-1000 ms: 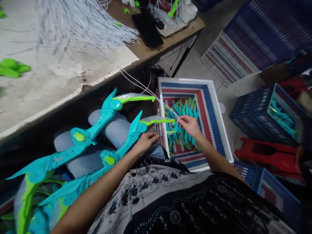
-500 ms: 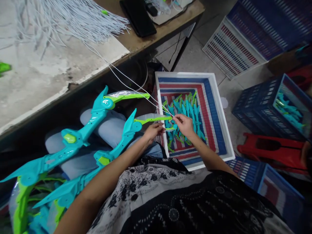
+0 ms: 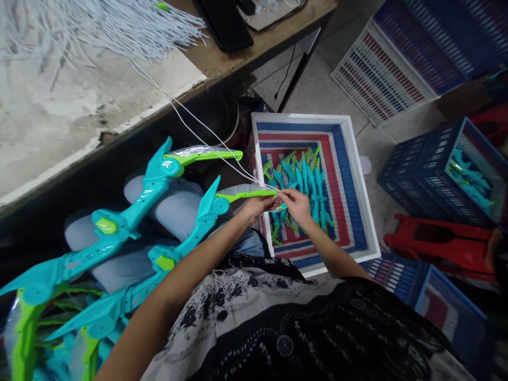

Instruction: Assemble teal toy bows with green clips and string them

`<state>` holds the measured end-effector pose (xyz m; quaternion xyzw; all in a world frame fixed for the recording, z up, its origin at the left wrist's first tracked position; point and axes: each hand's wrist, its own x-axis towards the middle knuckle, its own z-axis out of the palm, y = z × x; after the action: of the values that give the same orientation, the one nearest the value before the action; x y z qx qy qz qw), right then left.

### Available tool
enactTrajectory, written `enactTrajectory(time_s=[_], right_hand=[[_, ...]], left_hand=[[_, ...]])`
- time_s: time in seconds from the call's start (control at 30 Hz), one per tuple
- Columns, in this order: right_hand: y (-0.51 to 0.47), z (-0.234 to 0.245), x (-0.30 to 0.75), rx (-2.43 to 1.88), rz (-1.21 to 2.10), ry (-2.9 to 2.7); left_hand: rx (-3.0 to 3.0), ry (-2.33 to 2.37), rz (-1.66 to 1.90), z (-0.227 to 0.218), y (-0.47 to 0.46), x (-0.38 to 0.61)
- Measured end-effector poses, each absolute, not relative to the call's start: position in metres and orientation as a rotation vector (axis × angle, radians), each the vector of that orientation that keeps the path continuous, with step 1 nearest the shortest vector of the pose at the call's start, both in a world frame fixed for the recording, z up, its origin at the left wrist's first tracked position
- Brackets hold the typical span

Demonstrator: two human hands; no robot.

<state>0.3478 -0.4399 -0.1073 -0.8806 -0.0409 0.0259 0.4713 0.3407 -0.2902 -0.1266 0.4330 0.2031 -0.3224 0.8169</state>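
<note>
Two turquoise and lime-green toy bows lie across my lap. My left hand (image 3: 259, 207) is closed on the green tip of the nearer toy bow (image 3: 206, 208). My right hand (image 3: 296, 205) meets it at that tip, its fingers pinched on white string (image 3: 222, 151). Two strands run back from the fingers to the tabletop. The exact spot where string and tip meet is hidden by the fingers. The farther toy bow (image 3: 138, 206) rests alongside, with neither hand touching it.
A white crate (image 3: 353, 180) with striped lining holds several bow parts below my hands. A heap of white strings (image 3: 119, 32) and a black phone (image 3: 224, 24) lie on the worktable (image 3: 278, 42). Blue crates (image 3: 420, 164) and a red stool (image 3: 436, 246) stand at the right.
My right hand has drawn the string ends slightly left and down against the bow tip. My left hand has moved up and right, its fingers now at the tip.
</note>
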Motion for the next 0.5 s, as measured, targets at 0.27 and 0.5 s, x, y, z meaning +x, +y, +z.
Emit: enactTrajectory(time_s=[0.27,0.5], right_hand=[[-0.430,-0.117,0.356,-1.896,0.233,0.199],[-0.435,-0.109,0.354,-1.873,0.222,0.213]], left_hand=[[1.359,0.366,-0.712,-0.091,-0.239,0.299],[2.159,0.293,-0.647,-0.027,-0.043,0.110]])
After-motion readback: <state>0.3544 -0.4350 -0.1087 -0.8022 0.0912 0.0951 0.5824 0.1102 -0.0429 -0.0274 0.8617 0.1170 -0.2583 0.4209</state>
